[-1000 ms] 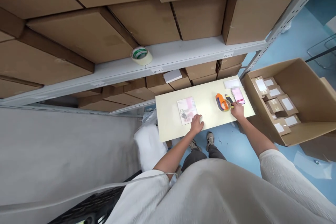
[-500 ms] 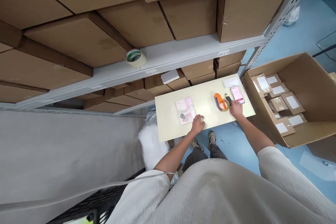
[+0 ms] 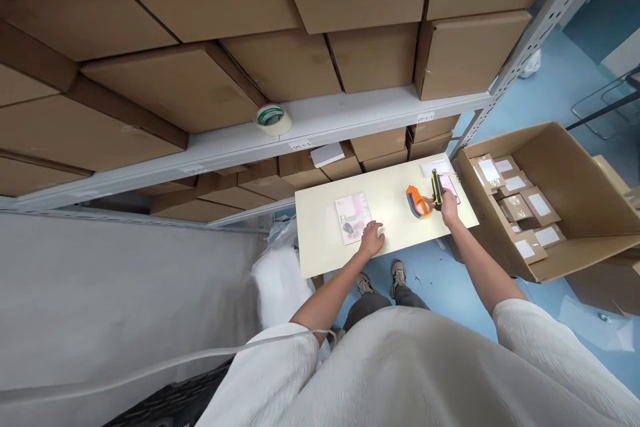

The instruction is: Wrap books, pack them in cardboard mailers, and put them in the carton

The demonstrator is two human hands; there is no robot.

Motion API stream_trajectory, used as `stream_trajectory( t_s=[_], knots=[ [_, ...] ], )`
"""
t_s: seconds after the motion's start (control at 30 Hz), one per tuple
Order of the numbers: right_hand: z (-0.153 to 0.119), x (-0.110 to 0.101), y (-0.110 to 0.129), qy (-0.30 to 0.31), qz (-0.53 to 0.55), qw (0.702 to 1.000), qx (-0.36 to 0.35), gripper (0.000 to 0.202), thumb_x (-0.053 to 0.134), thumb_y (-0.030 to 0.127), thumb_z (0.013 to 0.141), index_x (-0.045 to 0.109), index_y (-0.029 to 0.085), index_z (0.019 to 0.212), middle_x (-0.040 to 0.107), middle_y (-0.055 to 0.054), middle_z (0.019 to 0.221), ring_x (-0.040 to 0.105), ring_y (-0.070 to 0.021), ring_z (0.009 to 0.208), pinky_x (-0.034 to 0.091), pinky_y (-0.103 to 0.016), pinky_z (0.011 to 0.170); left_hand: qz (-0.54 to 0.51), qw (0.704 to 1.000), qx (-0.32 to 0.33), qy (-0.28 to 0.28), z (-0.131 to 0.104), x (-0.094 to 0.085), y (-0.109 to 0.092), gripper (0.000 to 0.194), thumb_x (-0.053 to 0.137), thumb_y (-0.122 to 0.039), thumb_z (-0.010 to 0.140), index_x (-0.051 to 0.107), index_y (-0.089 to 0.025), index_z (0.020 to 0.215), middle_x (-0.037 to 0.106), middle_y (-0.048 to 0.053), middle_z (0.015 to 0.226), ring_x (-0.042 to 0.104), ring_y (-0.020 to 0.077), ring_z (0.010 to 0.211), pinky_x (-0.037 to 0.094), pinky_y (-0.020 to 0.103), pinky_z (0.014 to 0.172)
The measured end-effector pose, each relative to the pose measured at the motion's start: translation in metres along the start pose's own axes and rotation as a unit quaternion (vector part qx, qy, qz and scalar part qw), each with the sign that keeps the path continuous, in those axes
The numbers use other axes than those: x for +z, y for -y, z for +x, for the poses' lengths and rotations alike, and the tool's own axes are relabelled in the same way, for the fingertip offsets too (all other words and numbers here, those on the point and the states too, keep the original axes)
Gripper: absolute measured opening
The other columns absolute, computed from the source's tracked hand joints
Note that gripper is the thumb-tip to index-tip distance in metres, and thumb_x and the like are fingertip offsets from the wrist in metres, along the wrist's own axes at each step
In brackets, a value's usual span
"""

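Observation:
My right hand (image 3: 449, 209) is closed around a black and yellow utility knife (image 3: 437, 188), held up over the right part of the cream tabletop (image 3: 320, 250). Just left of the knife lies an orange tape dispenser (image 3: 414, 200). A phone with a pink screen (image 3: 453, 188) rests partly behind my right hand, beside white paper slips (image 3: 434, 167). At the lower right corner of a pale pink and white booklet (image 3: 353, 213), my left hand (image 3: 372, 240) is open, fingers loosely bent, with nothing in it.
A big open carton (image 3: 590, 213) with several labelled small parcels (image 3: 539, 205) stands right of the table. Shelves of brown boxes (image 3: 375, 57) rise behind, a tape roll (image 3: 273, 120) on the shelf edge. White wrapping material (image 3: 283, 287) sits at the table's left.
My right hand has lifted the utility knife from the tabletop, and the knife now points away from me. My left hand stays by the booklet. The camera view has shifted slightly.

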State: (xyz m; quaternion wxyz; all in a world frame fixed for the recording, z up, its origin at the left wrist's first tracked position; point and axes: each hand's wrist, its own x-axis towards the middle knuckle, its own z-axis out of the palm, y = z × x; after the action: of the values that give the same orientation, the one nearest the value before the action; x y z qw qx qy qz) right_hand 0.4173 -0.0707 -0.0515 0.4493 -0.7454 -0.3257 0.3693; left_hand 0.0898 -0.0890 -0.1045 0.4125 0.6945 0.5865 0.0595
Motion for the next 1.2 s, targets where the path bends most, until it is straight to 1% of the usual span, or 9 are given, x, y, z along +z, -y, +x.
stream_trajectory(
  t_s=[0.13,0.23,0.37,0.53,0.63,0.73,0.83,1.03,1.2],
  knots=[
    [-0.03,0.048,0.022,0.061,0.075,0.993,0.073,0.037,0.043,0.051,0.095,0.057,0.022,0.112,0.066,-0.004,0.077,0.062,-0.0186,0.059,0.048,-0.028,0.049,-0.011,1.0,0.001,-0.013,-0.007,-0.017,0.017,0.045,0.059,-0.018,0.092,0.067,-0.021,0.136,0.051,0.015,0.163,0.046,0.0309,0.156,0.037,0.049,0.129],
    [-0.06,0.087,0.027,0.114,0.095,0.984,0.097,0.025,0.054,0.043,0.09,0.058,0.022,0.103,0.07,-0.006,0.082,0.062,-0.0161,0.06,0.048,-0.026,0.05,-0.02,0.999,-0.003,-0.03,-0.017,-0.03,0.037,0.046,0.059,-0.018,0.091,0.068,-0.021,0.136,0.054,0.015,0.161,0.045,0.0309,0.157,0.036,0.05,0.13],
    [-0.1,0.133,0.028,0.21,0.078,0.97,0.094,0.023,0.062,0.029,0.083,0.059,0.021,0.105,0.075,-0.006,0.093,0.066,-0.0146,0.068,0.051,-0.024,0.056,-0.027,0.997,-0.034,-0.059,-0.036,-0.052,0.071,0.047,0.06,-0.016,0.089,0.07,-0.022,0.134,0.056,0.014,0.158,0.05,0.0313,0.152,0.038,0.05,0.129],
    [-0.137,0.188,0.034,0.296,0.034,0.952,0.07,0.03,0.066,0.032,0.088,0.06,0.022,0.114,0.077,-0.005,0.095,0.069,-0.0149,0.069,0.053,-0.025,0.058,-0.031,0.993,-0.087,-0.079,-0.059,-0.083,0.12,0.046,0.058,-0.017,0.09,0.069,-0.021,0.135,0.053,0.015,0.161,0.05,0.0322,0.151,0.041,0.05,0.128],
    [-0.152,0.218,0.04,0.294,-0.011,0.955,0.043,0.025,0.066,0.042,0.092,0.06,0.022,0.106,0.077,-0.003,0.087,0.065,-0.014,0.061,0.051,-0.026,0.056,-0.042,0.989,-0.106,-0.092,-0.069,-0.097,0.147,0.046,0.059,-0.018,0.089,0.069,-0.02,0.134,0.053,0.016,0.161,0.051,0.0332,0.151,0.04,0.05,0.128],
    [-0.164,0.246,0.047,0.252,-0.101,0.962,0.019,0.028,0.065,0.051,0.096,0.06,0.024,0.094,0.074,-0.001,0.074,0.061,-0.0144,0.053,0.052,-0.027,0.057,-0.061,0.985,-0.116,-0.109,-0.076,-0.108,0.171,0.047,0.061,-0.019,0.087,0.07,-0.023,0.132,0.055,0.014,0.159,0.051,0.0326,0.151,0.041,0.05,0.127],
    [-0.174,0.275,0.052,0.224,-0.188,0.956,-0.001,0.03,0.06,0.055,0.1,0.061,0.025,0.095,0.073,0.001,0.068,0.064,-0.0169,0.055,0.053,-0.027,0.061,-0.077,0.984,-0.114,-0.113,-0.083,-0.116,0.191,0.049,0.062,-0.019,0.086,0.069,-0.024,0.134,0.059,0.012,0.155,0.05,0.0311,0.152,0.04,0.049,0.129],
    [-0.186,0.34,0.056,0.267,-0.304,0.914,-0.021,0.016,0.055,0.037,0.106,0.063,0.024,0.111,0.08,-0.003,0.087,0.074,-0.021,0.084,0.053,-0.028,0.076,-0.094,0.984,-0.112,-0.104,-0.09,-0.128,0.219,0.052,0.058,-0.016,0.089,0.066,-0.02,0.141,0.061,0.014,0.156,0.054,0.0311,0.15,0.041,0.047,0.129],
    [-0.178,0.382,0.055,0.274,-0.358,0.892,-0.03,0.024,0.055,0.044,0.108,0.062,0.024,0.119,0.081,-0.006,0.095,0.073,-0.0244,0.094,0.052,-0.03,0.083,-0.131,0.98,-0.112,-0.1,-0.098,-0.127,0.234,0.053,0.056,-0.014,0.092,0.064,-0.019,0.144,0.062,0.014,0.156,0.056,0.03,0.148,0.043,0.045,0.129]
  ],
)
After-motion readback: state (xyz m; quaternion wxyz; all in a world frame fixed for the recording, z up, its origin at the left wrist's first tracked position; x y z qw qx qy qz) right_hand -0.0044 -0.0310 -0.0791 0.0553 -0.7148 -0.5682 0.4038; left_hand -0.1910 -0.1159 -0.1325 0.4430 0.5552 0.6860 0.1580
